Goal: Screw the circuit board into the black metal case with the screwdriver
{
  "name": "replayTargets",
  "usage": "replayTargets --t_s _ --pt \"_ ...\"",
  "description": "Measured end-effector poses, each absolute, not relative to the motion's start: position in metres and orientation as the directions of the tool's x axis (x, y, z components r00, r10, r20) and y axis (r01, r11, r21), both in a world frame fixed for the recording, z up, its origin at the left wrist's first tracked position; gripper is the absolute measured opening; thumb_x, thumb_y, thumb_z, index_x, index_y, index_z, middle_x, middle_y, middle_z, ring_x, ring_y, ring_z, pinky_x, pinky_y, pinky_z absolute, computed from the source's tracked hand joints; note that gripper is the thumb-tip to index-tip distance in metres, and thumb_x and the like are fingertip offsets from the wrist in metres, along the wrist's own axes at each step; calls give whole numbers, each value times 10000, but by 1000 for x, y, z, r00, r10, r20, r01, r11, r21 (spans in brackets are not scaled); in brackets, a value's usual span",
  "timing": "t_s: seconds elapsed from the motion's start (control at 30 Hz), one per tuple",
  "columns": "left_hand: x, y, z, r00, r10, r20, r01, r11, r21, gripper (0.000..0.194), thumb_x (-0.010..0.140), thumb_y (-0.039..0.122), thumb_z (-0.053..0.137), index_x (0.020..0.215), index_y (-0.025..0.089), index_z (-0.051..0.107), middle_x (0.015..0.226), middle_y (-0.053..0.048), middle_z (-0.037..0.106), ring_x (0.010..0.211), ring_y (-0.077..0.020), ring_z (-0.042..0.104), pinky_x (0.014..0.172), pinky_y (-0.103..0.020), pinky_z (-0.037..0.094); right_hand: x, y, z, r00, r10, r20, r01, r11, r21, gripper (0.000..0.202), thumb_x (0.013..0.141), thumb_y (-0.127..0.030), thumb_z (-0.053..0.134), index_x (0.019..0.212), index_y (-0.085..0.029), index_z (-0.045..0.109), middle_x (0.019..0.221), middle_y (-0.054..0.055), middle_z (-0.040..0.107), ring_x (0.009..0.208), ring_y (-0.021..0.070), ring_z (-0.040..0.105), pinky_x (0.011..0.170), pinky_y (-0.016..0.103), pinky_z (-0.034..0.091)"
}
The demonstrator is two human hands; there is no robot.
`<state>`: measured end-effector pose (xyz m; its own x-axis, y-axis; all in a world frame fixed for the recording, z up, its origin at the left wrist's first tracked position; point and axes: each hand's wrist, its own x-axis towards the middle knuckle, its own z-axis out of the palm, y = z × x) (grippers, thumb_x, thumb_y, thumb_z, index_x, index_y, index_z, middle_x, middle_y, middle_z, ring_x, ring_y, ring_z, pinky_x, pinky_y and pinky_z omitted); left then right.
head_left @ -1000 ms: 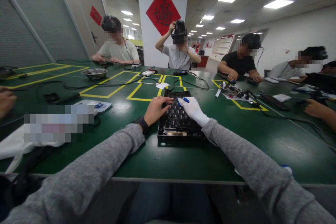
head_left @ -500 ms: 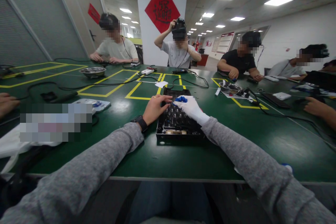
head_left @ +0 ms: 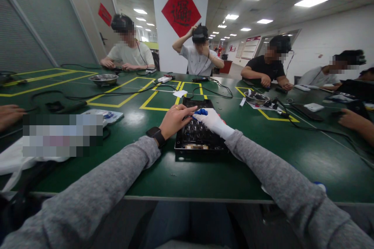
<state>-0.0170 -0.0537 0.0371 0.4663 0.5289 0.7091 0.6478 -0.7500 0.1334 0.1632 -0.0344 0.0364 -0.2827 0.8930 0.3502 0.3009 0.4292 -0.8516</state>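
Head view: black keyboard chassis (head_left: 198, 136) lies flat on the green table (head_left: 181, 179), just ahead of the person. Left hand (head_left: 174, 120), bare, rests on its left edge, fingers loosely spread. Right hand (head_left: 213, 121), white-gloved, pinches a small blue tool (head_left: 201, 112) over the chassis. Likely rigid, light, with fragile internals; hold by the side rails.

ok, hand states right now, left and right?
Left hand: bare, open, fingers resting on the black keyboard.
Right hand: white glove, closed on a small blue tool.
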Motion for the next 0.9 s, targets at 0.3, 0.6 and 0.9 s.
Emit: replayTargets --t_s 0.3,0.6,0.9 --pt "-15 -57 41 391 550 738 677 -715 175 161 802 326 561 867 186 609 824 -36 578 820 -178 514 753 -315 367 162 -40 42 -225 900 374 285 428 -858 256 674 -373 575 597 -147 484 567 -54 420 546 69 344 547 223 310" --pt "-15 -55 39 394 540 744 660 -729 180 120 809 257 548 889 188 605 841 -32 568 823 -172 504 754 -306 373 162 -37 42 -253 892 375 247 435 -866 245 636 -366 612 645 -135 531 621 -42 480 595 76 393 606 227 345" --pt "-20 -56 43 433 547 717 613 -762 210 223 789 394 560 847 179 567 812 -32 556 797 -168 498 742 -301 367 162 -45 55 -300 944 135 266 219 -939 233 640 -354 609 613 -155 493 486 -70 397 429 50 331 429 202 277"
